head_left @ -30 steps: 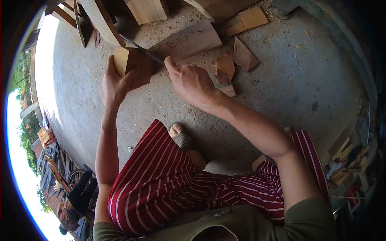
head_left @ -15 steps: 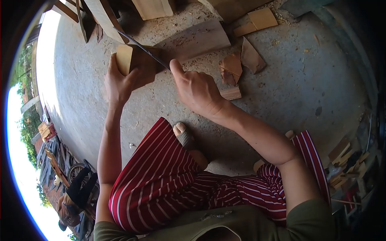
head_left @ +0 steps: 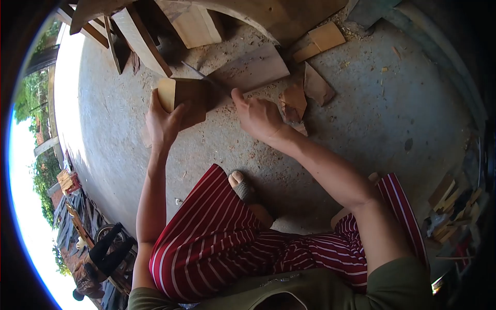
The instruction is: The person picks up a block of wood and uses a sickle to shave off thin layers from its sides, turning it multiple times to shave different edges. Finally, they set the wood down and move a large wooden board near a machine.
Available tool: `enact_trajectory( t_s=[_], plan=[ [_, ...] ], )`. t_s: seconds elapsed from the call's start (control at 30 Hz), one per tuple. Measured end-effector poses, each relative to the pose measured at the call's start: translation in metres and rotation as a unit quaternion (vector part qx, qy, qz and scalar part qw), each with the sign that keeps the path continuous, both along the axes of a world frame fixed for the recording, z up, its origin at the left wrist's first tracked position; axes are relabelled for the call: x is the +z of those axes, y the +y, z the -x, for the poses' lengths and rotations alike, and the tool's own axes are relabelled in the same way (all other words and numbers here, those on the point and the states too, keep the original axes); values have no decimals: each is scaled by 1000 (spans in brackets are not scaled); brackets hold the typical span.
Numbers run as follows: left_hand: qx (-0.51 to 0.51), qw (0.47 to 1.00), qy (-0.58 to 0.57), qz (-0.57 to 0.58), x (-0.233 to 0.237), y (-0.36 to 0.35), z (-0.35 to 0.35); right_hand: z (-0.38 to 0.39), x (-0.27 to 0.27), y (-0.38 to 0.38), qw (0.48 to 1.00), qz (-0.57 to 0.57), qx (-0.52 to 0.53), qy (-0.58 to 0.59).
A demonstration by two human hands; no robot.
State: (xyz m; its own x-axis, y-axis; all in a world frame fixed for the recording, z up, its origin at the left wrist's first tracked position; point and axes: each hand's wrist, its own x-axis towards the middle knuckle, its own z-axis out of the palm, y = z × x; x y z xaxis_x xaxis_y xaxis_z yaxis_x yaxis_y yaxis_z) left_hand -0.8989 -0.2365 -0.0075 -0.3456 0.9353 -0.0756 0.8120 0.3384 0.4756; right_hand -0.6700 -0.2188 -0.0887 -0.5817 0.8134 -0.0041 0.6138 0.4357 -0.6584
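Observation:
My left hand (head_left: 164, 123) grips a wooden block (head_left: 191, 101), its thumb and fingers on either side of the pale end. My right hand (head_left: 260, 118) is closed round the near end of a thin dark rod (head_left: 199, 72), thumb pointing along it. The rod slants up and left past the block's upper right corner; whether it touches the wood I cannot tell. A flat grey-brown board (head_left: 253, 67) lies behind the rod on the concrete floor.
Broken brown pieces (head_left: 294, 101) and a flat wood offcut (head_left: 326, 37) lie right of the board. Large curved wooden parts (head_left: 142, 41) stand at the top. Scrap wood (head_left: 447, 206) is piled at right. Another person (head_left: 88, 274) is at lower left.
The rod has swung flatter and its far end is lower, nearer the block. My right hand has shifted slightly right. The block and left hand appear lower and further right in view.

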Motion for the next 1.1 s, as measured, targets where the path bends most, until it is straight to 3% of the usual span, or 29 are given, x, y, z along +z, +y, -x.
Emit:
enact_trajectory(
  t_s=[0.07, 0.13, 0.2, 0.3, 0.4, 0.47, 0.6, 0.67, 0.73, 0.77, 0.8, 0.87, 1.0, 1.1],
  plan=[
    [-22, 1000, 12, -16, -6, 7, 5, 4, -8, -5, 1000, 22, 4, 13],
    [14, 998, -63, 2, -4, -2, 4, 0, 30, -7, 996, 89, 23, 14],
    [19, 998, -55, 19, -2, -1, -1, 3, 43, -5, 997, 53, 29, 54],
    [18, 1000, 9, 24, -1, 0, 3, 8, 3, -6, 999, 28, -1, 32],
    [-19, 999, 12, -32, -13, 0, 14, 3, 6, 6, 999, 38, -21, -8],
    [17, 997, -68, 13, -3, -1, 5, 4, 18, -8, 998, 15, -7, 65],
    [27, 999, -25, 31, 4, -2, 0, 7, 22, -7, 995, 84, -14, 58],
    [17, 1000, -7, 13, -2, -1, 3, 8, -8, -8, 998, 29, -19, 44],
    [-18, 999, -12, -26, -4, 3, 4, 6, 1, 4, 999, 51, 6, 1],
    [-11, 1000, 8, -13, -7, 0, 8, 3, 3, -3, 997, 69, 4, 17],
    [19, 999, -48, 10, -3, -1, 3, 0, 15, -9, 996, 89, 12, 14],
    [19, 999, -38, 28, 0, -1, 2, -1, 29, -10, 997, 58, 15, 51],
    [13, 1000, -3, 22, -1, 1, 2, 7, -17, -6, 998, 61, -17, 7],
    [-13, 1000, 9, -12, -12, -1, 14, 3, -6, -4, 997, 52, -5, 51]
  ],
)
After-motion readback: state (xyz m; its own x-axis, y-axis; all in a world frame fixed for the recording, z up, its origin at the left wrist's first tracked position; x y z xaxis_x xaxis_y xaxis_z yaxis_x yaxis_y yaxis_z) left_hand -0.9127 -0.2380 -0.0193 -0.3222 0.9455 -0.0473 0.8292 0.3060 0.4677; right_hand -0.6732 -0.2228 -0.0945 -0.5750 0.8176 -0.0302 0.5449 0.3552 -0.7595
